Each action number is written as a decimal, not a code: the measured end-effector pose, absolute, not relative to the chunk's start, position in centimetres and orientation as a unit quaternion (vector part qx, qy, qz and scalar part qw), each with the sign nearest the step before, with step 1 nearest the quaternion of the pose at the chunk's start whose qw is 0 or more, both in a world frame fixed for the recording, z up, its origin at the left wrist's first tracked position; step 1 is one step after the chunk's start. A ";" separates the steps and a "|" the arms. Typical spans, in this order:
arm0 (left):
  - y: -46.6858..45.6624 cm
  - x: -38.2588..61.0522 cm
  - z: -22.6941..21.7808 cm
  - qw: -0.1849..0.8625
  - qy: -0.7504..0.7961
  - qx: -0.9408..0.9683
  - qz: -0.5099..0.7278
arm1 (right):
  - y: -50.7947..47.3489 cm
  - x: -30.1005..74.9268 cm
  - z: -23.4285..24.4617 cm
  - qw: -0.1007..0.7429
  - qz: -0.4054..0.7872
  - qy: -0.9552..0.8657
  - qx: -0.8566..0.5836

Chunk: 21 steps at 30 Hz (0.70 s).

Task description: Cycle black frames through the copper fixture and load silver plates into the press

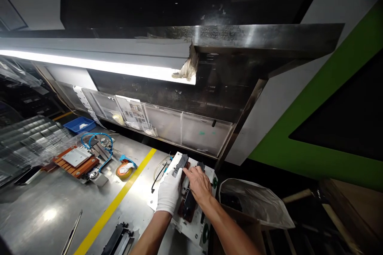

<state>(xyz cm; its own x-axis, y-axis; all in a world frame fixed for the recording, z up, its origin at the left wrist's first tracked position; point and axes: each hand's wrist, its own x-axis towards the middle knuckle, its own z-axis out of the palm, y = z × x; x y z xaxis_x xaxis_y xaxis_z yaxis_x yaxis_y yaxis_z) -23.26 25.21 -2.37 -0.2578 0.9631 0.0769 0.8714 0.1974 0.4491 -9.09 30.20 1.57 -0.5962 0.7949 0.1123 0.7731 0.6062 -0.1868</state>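
Observation:
My left hand (169, 193), in a white glove, rests on the left side of a white fixture plate (194, 229). Its fingers close on a dark grey block (181, 162) at the fixture's far end. Bare, my right hand (200, 183) is bent over a long black plastic part (189, 203) seated on the fixture, fingers curled onto its far portion. The right index finger reaches toward the left fingertips. Both hands cover much of the fixture's middle, and the right fingertips are partly hidden. Reddish-brown pieces show beneath the black part.
Left of the yellow tape line (115, 203) are an orange fixture (86, 166) with blue tubing, a tape roll (124, 170), tweezers (72, 233) and another black part (115, 239). Clear trays (32, 139) and a blue bin (79, 124) stand farther left. A bag-lined box (254, 203) is at right.

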 end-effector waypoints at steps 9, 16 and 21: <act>25.4 -23.0 -1.9 0.095 0.760 0.620 0.171 | 30.9 -9.6 2.4 0.070 0.050 -0.896 -0.436; 26.1 -22.8 -2.1 0.084 0.760 0.607 0.214 | 31.6 -10.2 2.6 0.066 0.046 -0.894 -0.440; 25.7 -23.2 -2.9 0.054 0.761 0.609 0.217 | 31.3 -10.0 2.3 0.081 0.043 -0.883 -0.460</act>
<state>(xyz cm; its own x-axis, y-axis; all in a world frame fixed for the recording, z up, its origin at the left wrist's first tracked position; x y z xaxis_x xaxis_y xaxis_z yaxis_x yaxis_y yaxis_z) -23.17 25.65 -2.86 -0.2528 0.9501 0.1825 0.9034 0.1643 0.3961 -10.03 31.26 2.28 -0.5632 0.8199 0.1025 0.8059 0.5725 -0.1509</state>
